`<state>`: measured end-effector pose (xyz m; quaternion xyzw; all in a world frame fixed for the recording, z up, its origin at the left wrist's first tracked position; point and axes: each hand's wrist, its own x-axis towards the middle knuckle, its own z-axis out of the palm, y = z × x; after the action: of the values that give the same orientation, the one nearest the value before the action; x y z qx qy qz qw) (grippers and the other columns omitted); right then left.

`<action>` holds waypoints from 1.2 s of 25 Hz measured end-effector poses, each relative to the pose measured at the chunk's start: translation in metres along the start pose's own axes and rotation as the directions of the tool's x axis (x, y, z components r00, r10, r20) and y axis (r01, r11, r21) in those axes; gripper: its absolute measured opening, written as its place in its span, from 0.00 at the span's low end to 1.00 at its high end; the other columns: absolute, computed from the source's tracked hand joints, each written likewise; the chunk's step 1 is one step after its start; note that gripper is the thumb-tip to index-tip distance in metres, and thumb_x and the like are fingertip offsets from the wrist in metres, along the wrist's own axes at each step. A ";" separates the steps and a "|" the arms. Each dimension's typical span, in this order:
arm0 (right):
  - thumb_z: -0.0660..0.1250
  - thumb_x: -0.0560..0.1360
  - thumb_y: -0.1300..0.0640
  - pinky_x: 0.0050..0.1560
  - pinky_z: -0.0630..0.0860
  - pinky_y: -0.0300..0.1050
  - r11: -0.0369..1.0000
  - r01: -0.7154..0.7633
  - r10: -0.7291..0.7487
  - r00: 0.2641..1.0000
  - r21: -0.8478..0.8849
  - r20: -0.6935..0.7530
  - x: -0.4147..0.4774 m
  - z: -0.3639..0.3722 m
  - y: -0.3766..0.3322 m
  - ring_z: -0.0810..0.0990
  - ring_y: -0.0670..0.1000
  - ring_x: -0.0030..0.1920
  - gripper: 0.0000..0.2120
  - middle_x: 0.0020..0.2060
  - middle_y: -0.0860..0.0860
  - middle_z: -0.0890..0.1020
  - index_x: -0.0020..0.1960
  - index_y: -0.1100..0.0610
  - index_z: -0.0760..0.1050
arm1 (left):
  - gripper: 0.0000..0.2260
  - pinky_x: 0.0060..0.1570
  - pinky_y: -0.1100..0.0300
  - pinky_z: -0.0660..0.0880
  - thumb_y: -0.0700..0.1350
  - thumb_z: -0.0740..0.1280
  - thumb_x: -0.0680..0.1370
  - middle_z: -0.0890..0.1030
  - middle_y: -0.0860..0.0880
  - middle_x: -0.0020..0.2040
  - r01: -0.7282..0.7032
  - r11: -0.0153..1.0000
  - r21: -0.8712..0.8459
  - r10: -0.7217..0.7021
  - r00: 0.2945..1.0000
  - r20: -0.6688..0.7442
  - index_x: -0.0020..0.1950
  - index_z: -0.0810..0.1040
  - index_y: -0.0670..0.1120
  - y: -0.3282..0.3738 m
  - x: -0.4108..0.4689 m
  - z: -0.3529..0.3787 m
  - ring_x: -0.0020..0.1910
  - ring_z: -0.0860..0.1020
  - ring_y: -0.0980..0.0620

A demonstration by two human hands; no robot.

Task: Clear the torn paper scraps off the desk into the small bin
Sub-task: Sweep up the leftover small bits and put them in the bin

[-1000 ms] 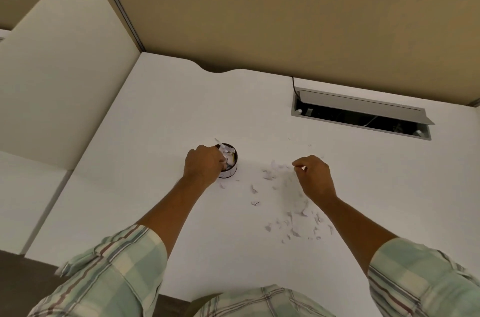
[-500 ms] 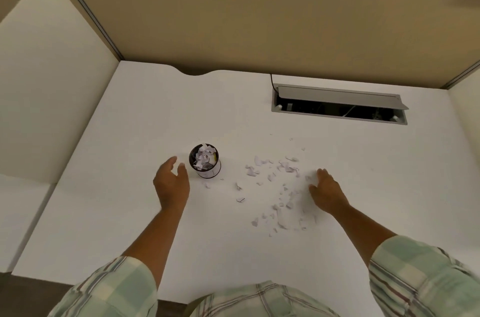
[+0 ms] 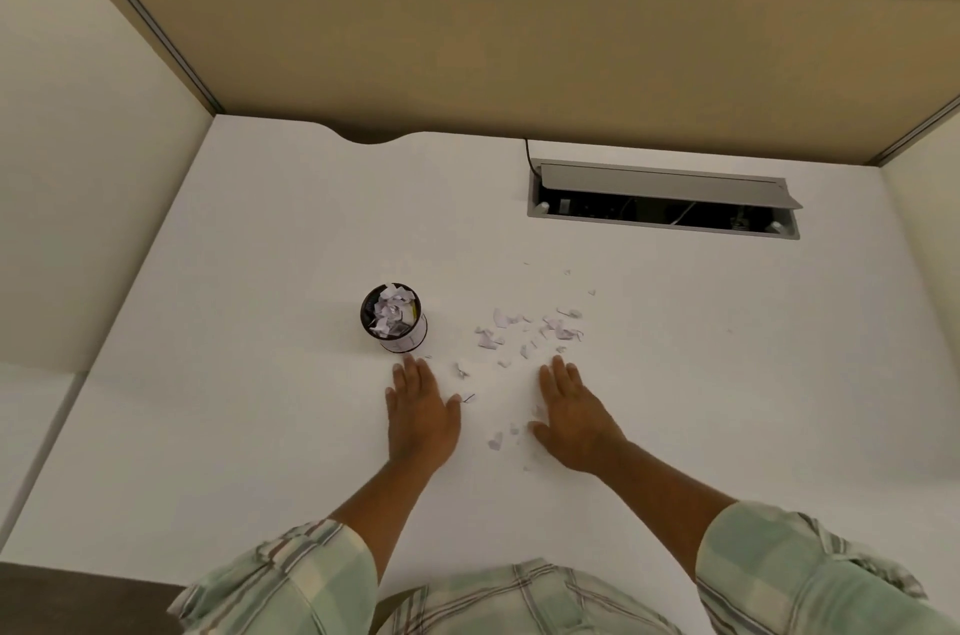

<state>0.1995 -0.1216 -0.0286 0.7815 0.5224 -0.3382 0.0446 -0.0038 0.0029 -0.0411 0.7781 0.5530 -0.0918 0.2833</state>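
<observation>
A small round black bin [image 3: 394,318] stands on the white desk [image 3: 260,426], stuffed with crumpled paper. Several torn paper scraps [image 3: 524,330] lie scattered to its right, and a few more scraps [image 3: 496,442] lie between my hands. My left hand [image 3: 421,413] rests flat and open on the desk just in front of the bin. My right hand [image 3: 574,413] lies flat and open on the near side of the scrap patch, fingers pointing away from me. Neither hand holds anything.
An open cable hatch [image 3: 662,205] with a raised grey lid sits at the back right of the desk, a black cable running from it. Beige partition walls [image 3: 467,21] close the back; a white side panel [image 3: 88,156] stands at the left.
My left hand left the bin and moved right and toward me, now flat on the desk. My right hand slid left toward me. The two hands now flank the nearest scraps.
</observation>
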 end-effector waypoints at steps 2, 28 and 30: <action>0.57 0.81 0.40 0.80 0.49 0.53 0.999 0.030 -0.029 0.999 -0.035 0.012 -0.002 0.003 -0.003 0.40 0.59 0.81 0.41 0.81 0.58 0.38 0.81 0.58 0.38 | 0.35 0.80 0.44 0.46 0.55 0.56 0.83 0.42 0.42 0.83 -0.074 0.997 0.026 0.074 0.997 0.031 0.82 0.45 0.40 0.015 -0.006 0.009 0.82 0.42 0.41; 0.55 0.81 0.36 0.79 0.55 0.59 0.993 -0.122 0.122 0.992 0.008 -0.026 0.123 -0.103 0.041 0.43 0.59 0.82 0.42 0.82 0.54 0.41 0.82 0.57 0.39 | 0.34 0.81 0.47 0.48 0.62 0.52 0.83 0.44 0.46 0.84 -0.577 0.735 0.355 0.461 0.810 0.362 0.82 0.46 0.46 0.154 0.166 -0.047 0.83 0.45 0.44; 0.54 0.81 0.37 0.80 0.53 0.58 0.996 -0.091 0.092 0.995 0.018 -0.039 0.113 -0.094 0.040 0.42 0.59 0.82 0.42 0.82 0.55 0.40 0.81 0.58 0.39 | 0.35 0.81 0.47 0.48 0.62 0.52 0.83 0.43 0.46 0.84 -0.604 0.710 0.361 0.477 0.791 0.384 0.83 0.45 0.45 0.148 0.165 -0.042 0.83 0.44 0.45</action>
<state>0.3046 -0.0108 -0.0329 0.8116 0.4840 -0.3242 0.0431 0.1851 0.1256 -0.0319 0.9313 0.2170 -0.2361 0.1727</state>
